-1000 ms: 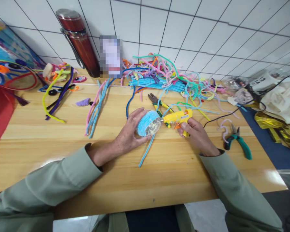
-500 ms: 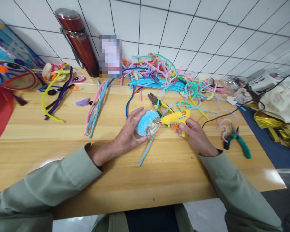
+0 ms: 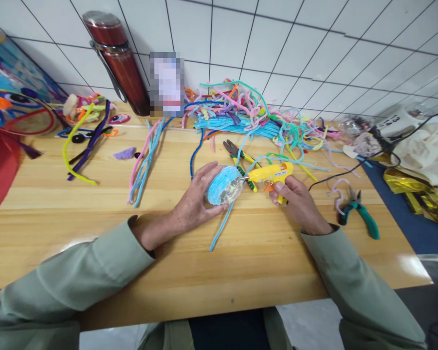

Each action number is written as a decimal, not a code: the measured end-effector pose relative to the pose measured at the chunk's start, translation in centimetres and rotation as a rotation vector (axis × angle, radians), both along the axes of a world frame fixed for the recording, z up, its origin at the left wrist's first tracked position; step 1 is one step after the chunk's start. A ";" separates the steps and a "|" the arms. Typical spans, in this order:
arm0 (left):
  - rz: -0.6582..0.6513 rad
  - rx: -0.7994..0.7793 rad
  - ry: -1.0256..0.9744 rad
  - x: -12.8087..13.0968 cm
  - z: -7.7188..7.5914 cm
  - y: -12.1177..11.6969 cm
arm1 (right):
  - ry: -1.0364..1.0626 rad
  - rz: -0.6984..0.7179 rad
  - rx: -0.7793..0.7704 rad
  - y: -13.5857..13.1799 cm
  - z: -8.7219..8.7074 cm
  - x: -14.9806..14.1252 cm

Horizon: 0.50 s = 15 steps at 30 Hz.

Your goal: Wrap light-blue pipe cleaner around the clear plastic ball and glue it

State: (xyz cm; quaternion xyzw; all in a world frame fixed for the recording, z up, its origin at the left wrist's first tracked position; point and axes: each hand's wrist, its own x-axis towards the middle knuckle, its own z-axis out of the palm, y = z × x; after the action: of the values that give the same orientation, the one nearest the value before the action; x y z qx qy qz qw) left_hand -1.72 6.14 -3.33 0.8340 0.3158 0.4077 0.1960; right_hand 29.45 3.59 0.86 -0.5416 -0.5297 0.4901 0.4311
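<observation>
My left hand (image 3: 193, 201) is wrapped around a clear ball (image 3: 232, 190) whose left part is covered in light blue pipe cleaner (image 3: 219, 183). A loose blue pipe cleaner end (image 3: 221, 228) hangs below it toward the table. In my right hand (image 3: 295, 199) is a yellow hot glue gun (image 3: 272, 173), fingers closed around its handle near the orange trigger. Its metal nozzle points left at the ball's clear side; whether it touches I cannot tell. Behind them lie yellow-and-green pliers (image 3: 248, 179), partly covered by the gun.
A pile of pipe cleaners (image 3: 241, 124) lies along the tiled wall. A red thermos (image 3: 118, 63) stands at back left. Teal pliers (image 3: 365, 218) lie at right, near the gun's black cord (image 3: 336, 174). Pink and blue pipe cleaners (image 3: 146, 165) lie left of my hands.
My right hand has drawn the glue gun slightly to the right, away from the ball. The left hand and the ball stay almost in place.
</observation>
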 end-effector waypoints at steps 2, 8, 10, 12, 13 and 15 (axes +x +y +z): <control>0.001 0.000 -0.003 0.0 0.0 0.0 | -0.005 -0.006 -0.005 0.0 -0.1 0.2; 0.001 -0.017 -0.020 0.0 -0.1 -0.1 | -0.015 0.013 -0.016 0.1 -0.3 0.4; 0.011 -0.017 -0.011 -0.1 -0.2 0.0 | -0.015 0.016 -0.016 0.1 -0.2 0.3; 0.009 -0.007 -0.009 0.0 -0.2 0.0 | -0.019 0.027 -0.011 0.1 -0.1 0.0; 0.007 0.000 -0.013 0.0 -0.2 0.0 | -0.021 0.037 -0.007 0.0 -0.1 -0.1; 0.004 0.010 -0.023 0.0 -0.2 0.0 | -0.028 0.058 0.000 -0.1 0.0 -0.3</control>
State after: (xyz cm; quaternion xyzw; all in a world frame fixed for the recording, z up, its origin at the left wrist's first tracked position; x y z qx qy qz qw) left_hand -1.73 6.14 -3.54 0.8295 0.3134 0.4193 0.1946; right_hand 29.14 3.52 0.87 -0.5326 -0.5513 0.4949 0.4093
